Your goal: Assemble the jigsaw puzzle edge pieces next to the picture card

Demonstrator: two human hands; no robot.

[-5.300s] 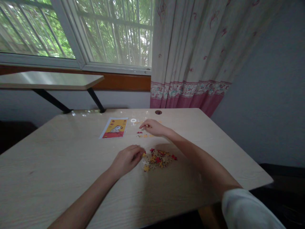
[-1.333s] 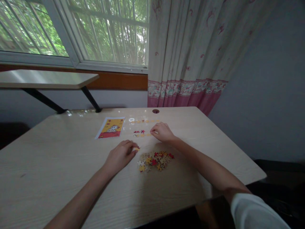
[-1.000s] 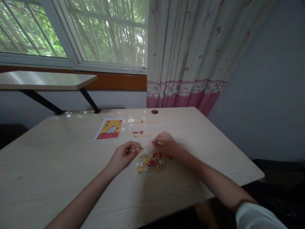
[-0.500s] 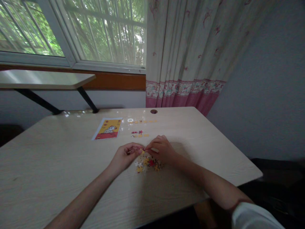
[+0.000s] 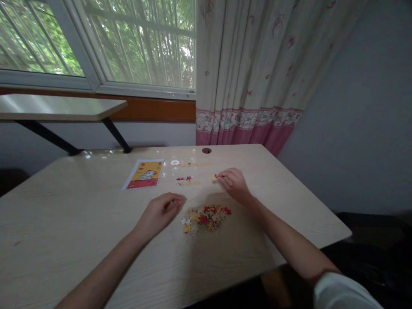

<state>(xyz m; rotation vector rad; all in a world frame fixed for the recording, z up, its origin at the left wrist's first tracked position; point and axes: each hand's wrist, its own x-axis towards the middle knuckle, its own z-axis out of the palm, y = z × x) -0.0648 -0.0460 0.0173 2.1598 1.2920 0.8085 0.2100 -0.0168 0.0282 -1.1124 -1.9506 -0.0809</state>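
Observation:
My right hand (image 5: 235, 183) pinches a yellow puzzle piece (image 5: 214, 177) between thumb and fingers, low over the table beyond the pile. Left of the pile, my left hand (image 5: 163, 211) rests near the tabletop with its fingers curled together; whether something small is inside cannot be seen. Between my forearms lies a loose pile of puzzle pieces (image 5: 203, 219) in yellow, red, white and bare-backed tan. Farther off, yellow pieces (image 5: 195, 164) form a row. A shorter yellow row (image 5: 189, 183) sits nearer, with a few red pieces (image 5: 184, 178) just behind it.
A printed picture (image 5: 146, 174) of a white animal on yellow and red lies left of the rows. The pale wooden table (image 5: 80, 223) has a round cable hole (image 5: 206, 150) at its far edge. A raised shelf (image 5: 61, 107) stands at the back left, beside a curtain (image 5: 247, 86).
My hands have come apart. My right hand moved away to the right and farther back with a yellow piece, while my left drew slightly left. More of the pile now shows.

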